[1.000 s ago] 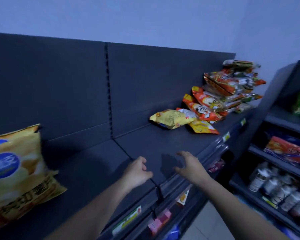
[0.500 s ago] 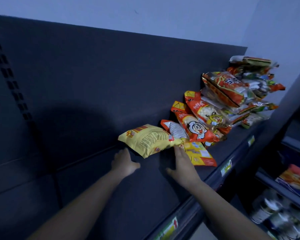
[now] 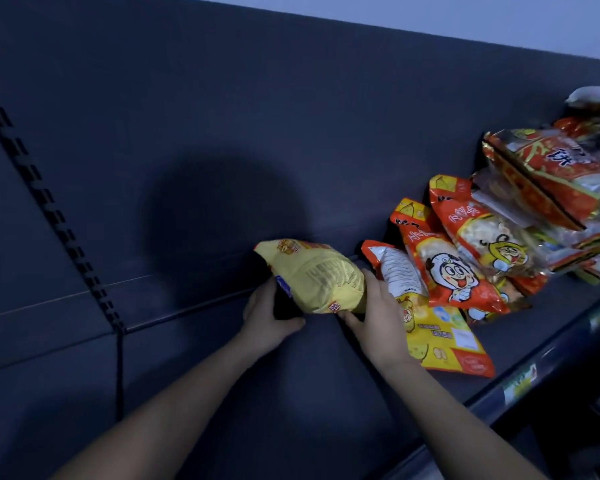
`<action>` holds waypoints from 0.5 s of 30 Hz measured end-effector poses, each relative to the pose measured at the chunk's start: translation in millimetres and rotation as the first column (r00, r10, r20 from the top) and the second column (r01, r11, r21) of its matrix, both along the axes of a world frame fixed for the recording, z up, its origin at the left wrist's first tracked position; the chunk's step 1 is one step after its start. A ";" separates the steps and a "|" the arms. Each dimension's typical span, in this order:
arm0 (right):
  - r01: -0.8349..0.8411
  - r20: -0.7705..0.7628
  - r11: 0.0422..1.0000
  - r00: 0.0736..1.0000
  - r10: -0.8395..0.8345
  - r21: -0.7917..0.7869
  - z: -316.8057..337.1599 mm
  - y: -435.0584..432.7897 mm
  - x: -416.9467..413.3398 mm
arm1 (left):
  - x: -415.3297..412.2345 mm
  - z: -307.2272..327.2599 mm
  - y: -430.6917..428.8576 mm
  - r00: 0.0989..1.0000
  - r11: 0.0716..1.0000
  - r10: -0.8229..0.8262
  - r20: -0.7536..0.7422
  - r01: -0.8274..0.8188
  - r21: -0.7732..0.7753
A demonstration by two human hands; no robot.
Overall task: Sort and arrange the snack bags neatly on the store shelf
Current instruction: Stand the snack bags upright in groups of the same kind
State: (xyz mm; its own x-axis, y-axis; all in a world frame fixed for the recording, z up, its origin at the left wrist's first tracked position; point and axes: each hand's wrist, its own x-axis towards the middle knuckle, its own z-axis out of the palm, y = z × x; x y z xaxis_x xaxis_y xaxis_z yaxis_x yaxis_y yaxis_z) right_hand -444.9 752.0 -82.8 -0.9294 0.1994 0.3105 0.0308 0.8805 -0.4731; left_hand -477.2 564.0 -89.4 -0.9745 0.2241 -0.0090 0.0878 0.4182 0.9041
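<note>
A puffy yellow snack bag (image 3: 317,275) is lifted a little off the dark shelf (image 3: 291,393), held between both hands. My left hand (image 3: 267,315) grips its lower left end, fingers curled under it. My right hand (image 3: 378,317) clasps its right end, thumb below the bag. Just right of my right hand lie an orange-red bag with a white back label (image 3: 397,268) and a flat yellow bag (image 3: 444,341). Further right, orange-red bags with cartoon faces (image 3: 454,271) lean on a jumbled pile (image 3: 551,188).
The shelf's dark back panel (image 3: 222,133) rises behind the bags, with a slotted upright (image 3: 49,206) at the left. Price labels (image 3: 520,381) run along the shelf's front edge at the lower right. The shelf left of the hands is bare.
Both hands moved forward to the yellow bag and took hold of it at either end; it now sits raised between them. The view has come closer to the pile.
</note>
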 end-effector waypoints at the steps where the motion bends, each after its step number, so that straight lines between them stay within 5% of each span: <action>1: -0.035 -0.010 0.997 0.999 0.034 -0.076 0.2 -2.7 1.2 | 3.1 2.9 -3.5 1.000 0.993 -0.007 -0.023 0.009 0.117; 5: -0.181 -0.027 0.876 0.982 0.189 -0.446 6.3 -22.8 18.6 | 17.1 17.3 -26.0 0.988 0.953 -0.047 -0.149 0.089 0.290; 9: -0.204 0.022 0.593 0.936 0.351 -0.779 14.8 -54.0 48.0 | 42.5 31.5 -63.6 0.983 0.956 -0.065 -0.169 0.110 0.272; 15: -0.171 0.158 0.494 0.817 0.554 -0.852 16.8 -123.9 95.0 | 102.4 31.9 -152.1 0.983 0.951 -0.171 -0.067 0.183 0.251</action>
State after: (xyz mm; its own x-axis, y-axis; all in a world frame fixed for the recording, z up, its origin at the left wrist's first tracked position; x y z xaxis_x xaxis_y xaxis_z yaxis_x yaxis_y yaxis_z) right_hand -349.8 628.1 -65.9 -0.9646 -0.2084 -0.1616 0.1352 0.1356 -0.9815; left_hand -374.8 411.9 -57.5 -0.9171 0.3822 0.1132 0.1819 0.1488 0.9720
